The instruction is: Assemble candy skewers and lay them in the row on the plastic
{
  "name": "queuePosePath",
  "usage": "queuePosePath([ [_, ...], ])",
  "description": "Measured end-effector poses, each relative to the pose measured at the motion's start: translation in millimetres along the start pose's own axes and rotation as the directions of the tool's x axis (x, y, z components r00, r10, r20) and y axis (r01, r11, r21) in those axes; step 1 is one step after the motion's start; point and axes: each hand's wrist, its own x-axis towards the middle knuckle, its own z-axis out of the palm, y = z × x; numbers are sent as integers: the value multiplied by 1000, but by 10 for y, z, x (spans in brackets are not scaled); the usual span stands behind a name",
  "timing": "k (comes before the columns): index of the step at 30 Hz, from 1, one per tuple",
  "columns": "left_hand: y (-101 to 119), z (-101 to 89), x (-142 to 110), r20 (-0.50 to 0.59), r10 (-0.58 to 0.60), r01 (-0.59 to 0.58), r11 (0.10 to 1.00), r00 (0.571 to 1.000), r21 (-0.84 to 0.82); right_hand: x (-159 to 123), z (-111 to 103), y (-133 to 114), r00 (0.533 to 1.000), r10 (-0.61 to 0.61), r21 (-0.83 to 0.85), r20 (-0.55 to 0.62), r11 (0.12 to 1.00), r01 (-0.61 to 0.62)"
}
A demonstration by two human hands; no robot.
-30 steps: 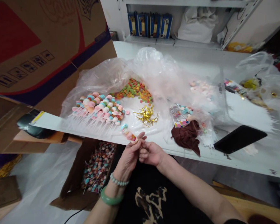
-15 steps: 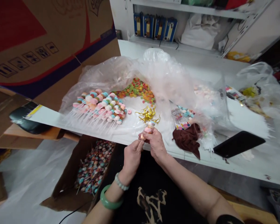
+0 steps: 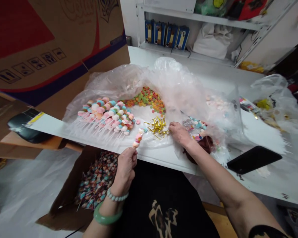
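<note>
My left hand (image 3: 126, 165) is closed on the lower end of a candy skewer (image 3: 138, 138), a short stack of pink, white, yellow and blue pieces tilted up over the table edge. A loose pile of gold twist ties (image 3: 157, 127) lies on the clear plastic sheet, right of the skewer. At the right side of that pile, my right hand (image 3: 180, 133) has its fingers bent and pressed together. What its fingertips hold, if anything, is hidden. Finished-looking candy skewers (image 3: 106, 114) with white sticks lie heaped on the left. One pink candy ring (image 3: 138, 121) lies alone between the heaps.
Green and orange candy rings (image 3: 149, 99) spread behind the ties. A large cardboard box (image 3: 64, 39) stands at left. Below the table edge, an open carton (image 3: 62, 195) holds many skewers. On the right are a brown cloth (image 3: 206, 143), a black phone (image 3: 254, 159) and white sticks (image 3: 270, 129).
My hands have come apart. The left has moved left and down with the candy skewer; the right has let go of it and reached to the right side of the gold twist ties.
</note>
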Motion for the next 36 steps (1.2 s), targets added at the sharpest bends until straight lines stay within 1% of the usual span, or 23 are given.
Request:
queuePosePath([
  [3,26,16,3,49,-8,10,999,999,-37,-37,54,31,998,-4,86,-66,996,10],
  [7,29,34,1,104,29,-25,999,994,-40,-78,7,76,978,-20,235,-207,970,70],
  [10,32,57,-14,125,71,-68,997,990,-34,-96,-63,76,972,-13,315,-234,945,89],
  [12,35,64,-29,129,79,-75,997,988,-33,-102,-102,35,974,-2,332,-227,940,80],
  [14,34,60,-43,131,62,-59,998,989,-27,-103,-125,-37,982,2,284,-187,957,52],
  [17,25,33,-59,127,10,-6,1000,992,-26,-89,-114,-163,999,-12,104,-38,994,16],
  [19,19,3,-64,110,-24,28,999,994,-37,-77,-75,-222,999,8,-2,47,1000,-8],
  [20,18,-13,-65,102,-35,40,998,994,-44,-74,-48,-237,998,27,-37,61,999,-25],
  [22,20,-44,-63,93,-49,54,997,994,-54,-74,9,-233,998,52,-56,36,997,-50],
  [24,25,-64,-58,91,-49,54,997,995,-63,-81,53,-196,999,42,6,-18,999,-42],
  [26,28,-68,-50,83,-44,50,996,996,-73,-82,66,-152,996,48,107,-74,994,-40],
  [29,25,-46,-37,77,-55,61,994,996,-87,-55,15,-125,987,115,207,-112,974,-89],
  [33,21,-10,-31,103,-89,100,989,991,-106,-5,-124,-179,970,235,300,-57,931,-208],
  [36,18,1,-38,110,-90,102,989,990,-109,-13,-190,-246,939,342,428,-23,852,-300],
])
